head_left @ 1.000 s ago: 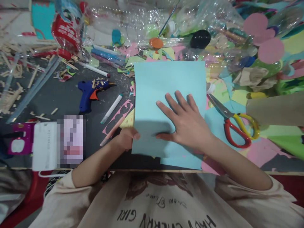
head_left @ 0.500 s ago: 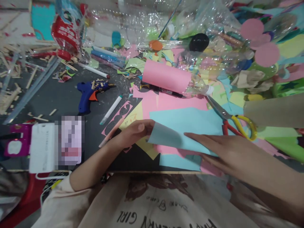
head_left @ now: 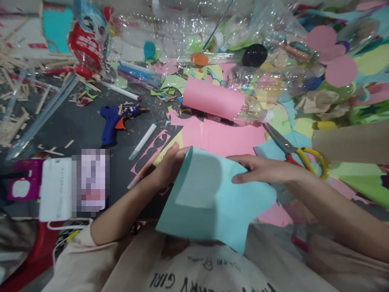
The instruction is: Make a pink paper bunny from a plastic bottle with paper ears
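Observation:
I hold a light blue sheet of paper [head_left: 212, 198] lifted off the table and tilted toward my chest. My left hand [head_left: 170, 164] grips its upper left edge, thumb on top. My right hand [head_left: 261, 168] pinches its upper right edge, fingers closed on the paper. Beneath it lie pink paper sheets [head_left: 225, 138] and a rolled pink paper tube [head_left: 212, 99].
Red and yellow scissors [head_left: 299, 156] lie right of my hands. A blue glue gun [head_left: 117, 117], a white marker [head_left: 142, 140], a white phone-like device [head_left: 57, 186] and wooden sticks [head_left: 18, 89] sit on the left. Crumpled clear plastic [head_left: 188, 28] and coloured paper scraps fill the back.
The blue sheet lay flat under my right palm, then both hands lifted it and pulled it toward me, uncovering the pink sheets and tube.

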`<move>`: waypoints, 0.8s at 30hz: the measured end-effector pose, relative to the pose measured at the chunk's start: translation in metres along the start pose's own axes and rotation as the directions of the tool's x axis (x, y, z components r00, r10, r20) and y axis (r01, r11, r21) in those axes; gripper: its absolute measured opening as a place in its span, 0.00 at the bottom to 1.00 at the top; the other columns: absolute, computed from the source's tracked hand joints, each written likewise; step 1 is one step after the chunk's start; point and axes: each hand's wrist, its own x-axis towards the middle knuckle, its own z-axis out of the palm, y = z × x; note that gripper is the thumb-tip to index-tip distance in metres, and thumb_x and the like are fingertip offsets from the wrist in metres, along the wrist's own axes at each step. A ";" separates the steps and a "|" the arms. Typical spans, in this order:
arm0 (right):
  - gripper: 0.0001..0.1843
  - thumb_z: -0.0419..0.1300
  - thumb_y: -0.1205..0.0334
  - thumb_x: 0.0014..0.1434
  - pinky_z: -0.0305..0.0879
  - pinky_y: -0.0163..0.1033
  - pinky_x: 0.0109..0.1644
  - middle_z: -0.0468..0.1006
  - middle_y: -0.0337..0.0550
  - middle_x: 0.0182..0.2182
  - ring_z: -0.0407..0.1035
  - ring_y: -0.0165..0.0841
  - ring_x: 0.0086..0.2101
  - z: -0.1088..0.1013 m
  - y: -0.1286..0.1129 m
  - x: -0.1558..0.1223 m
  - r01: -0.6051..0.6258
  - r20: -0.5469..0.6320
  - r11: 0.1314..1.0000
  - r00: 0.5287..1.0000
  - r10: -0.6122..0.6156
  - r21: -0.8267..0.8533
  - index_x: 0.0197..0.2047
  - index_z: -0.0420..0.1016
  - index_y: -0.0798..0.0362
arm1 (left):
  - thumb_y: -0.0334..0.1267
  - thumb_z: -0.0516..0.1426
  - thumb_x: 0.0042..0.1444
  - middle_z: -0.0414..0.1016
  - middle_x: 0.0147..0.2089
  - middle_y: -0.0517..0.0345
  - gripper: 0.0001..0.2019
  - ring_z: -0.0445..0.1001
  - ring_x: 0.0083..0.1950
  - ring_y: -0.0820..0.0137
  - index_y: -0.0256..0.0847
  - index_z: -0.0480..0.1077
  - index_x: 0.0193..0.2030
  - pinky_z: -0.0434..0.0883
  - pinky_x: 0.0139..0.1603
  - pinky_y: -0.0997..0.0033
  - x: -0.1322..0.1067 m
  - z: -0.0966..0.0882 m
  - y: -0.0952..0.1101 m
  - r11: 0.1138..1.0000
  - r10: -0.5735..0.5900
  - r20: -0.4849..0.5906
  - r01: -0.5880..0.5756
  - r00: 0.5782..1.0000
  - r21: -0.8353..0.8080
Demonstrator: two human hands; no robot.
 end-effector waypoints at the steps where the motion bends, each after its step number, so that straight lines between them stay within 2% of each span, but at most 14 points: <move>1: 0.28 0.57 0.55 0.61 0.78 0.42 0.47 0.81 0.47 0.53 0.78 0.40 0.48 -0.001 0.003 0.003 -0.008 -0.041 0.999 0.999 0.006 -0.046 0.63 0.70 0.51 | 0.73 0.53 0.47 0.76 0.33 0.51 0.36 0.75 0.38 0.62 0.36 0.74 0.39 0.69 0.39 0.65 -0.001 0.000 0.001 1.000 0.017 -0.022 -0.017 1.000 0.010; 4: 0.26 0.57 0.56 0.59 0.76 0.45 0.51 0.80 0.46 0.54 0.76 0.41 0.50 -0.003 0.007 0.006 -0.016 -0.127 0.983 0.992 -0.008 -0.181 0.60 0.73 0.50 | 0.60 0.62 0.48 0.75 0.33 0.57 0.25 0.71 0.34 0.68 0.39 0.74 0.41 0.65 0.34 0.71 -0.003 -0.003 0.001 0.996 0.034 -0.102 -0.026 0.994 0.082; 6: 0.26 0.56 0.58 0.58 0.76 0.46 0.52 0.80 0.45 0.53 0.76 0.42 0.50 -0.003 0.008 0.006 -0.005 -0.145 0.974 0.989 -0.029 -0.228 0.60 0.73 0.50 | 0.52 0.64 0.48 0.72 0.31 0.60 0.21 0.68 0.30 0.72 0.40 0.74 0.43 0.62 0.31 0.73 -0.003 -0.005 0.001 0.988 0.048 -0.149 -0.025 0.988 0.153; 8: 0.27 0.56 0.60 0.57 0.76 0.46 0.52 0.80 0.44 0.53 0.76 0.42 0.50 -0.002 0.009 0.006 -0.004 -0.158 0.965 0.987 -0.039 -0.263 0.60 0.72 0.49 | 0.48 0.63 0.49 0.71 0.31 0.62 0.20 0.65 0.28 0.74 0.41 0.72 0.47 0.61 0.30 0.74 -0.003 -0.006 0.000 0.976 0.090 -0.167 -0.054 0.982 0.209; 10: 0.28 0.55 0.62 0.56 0.76 0.47 0.52 0.80 0.43 0.53 0.76 0.42 0.50 -0.002 0.010 0.008 -0.017 -0.171 0.954 0.985 -0.036 -0.300 0.61 0.72 0.48 | 0.45 0.63 0.50 0.72 0.36 0.61 0.21 0.67 0.31 0.73 0.42 0.69 0.50 0.62 0.32 0.74 -0.002 -0.005 -0.001 0.962 0.135 -0.163 -0.090 0.977 0.257; 13: 0.29 0.55 0.61 0.55 0.75 0.47 0.51 0.79 0.44 0.55 0.76 0.43 0.51 -0.002 0.011 0.011 -0.046 -0.194 0.937 0.981 -0.024 -0.346 0.61 0.72 0.48 | 0.45 0.65 0.49 0.74 0.49 0.54 0.22 0.73 0.46 0.66 0.42 0.68 0.50 0.67 0.44 0.70 -0.001 -0.004 -0.001 0.927 0.197 -0.137 -0.139 0.971 0.349; 16: 0.28 0.55 0.60 0.54 0.75 0.48 0.50 0.78 0.46 0.56 0.75 0.44 0.50 -0.003 0.009 0.013 -0.077 -0.222 0.928 0.975 -0.007 -0.365 0.60 0.72 0.49 | 0.46 0.67 0.46 0.72 0.53 0.52 0.23 0.70 0.55 0.59 0.42 0.69 0.48 0.65 0.55 0.64 0.000 -0.004 0.000 0.868 0.250 -0.104 -0.175 0.963 0.464; 20: 0.24 0.56 0.56 0.56 0.74 0.47 0.48 0.80 0.47 0.51 0.76 0.43 0.47 -0.006 0.010 0.015 -0.030 -0.236 0.944 0.970 -0.051 -0.330 0.56 0.73 0.49 | 0.49 0.67 0.44 0.70 0.54 0.52 0.25 0.67 0.58 0.57 0.43 0.69 0.48 0.63 0.59 0.61 -0.002 -0.004 0.002 0.862 0.224 -0.076 -0.161 0.972 0.481; 24: 0.21 0.59 0.49 0.57 0.73 0.46 0.48 0.80 0.47 0.49 0.75 0.42 0.47 -0.009 0.013 0.017 -0.020 -0.291 0.960 0.954 -0.065 -0.279 0.50 0.74 0.50 | 0.47 0.66 0.44 0.70 0.50 0.52 0.23 0.68 0.52 0.59 0.43 0.69 0.46 0.66 0.52 0.64 -0.005 -0.004 0.004 0.865 0.242 -0.052 -0.191 0.969 0.464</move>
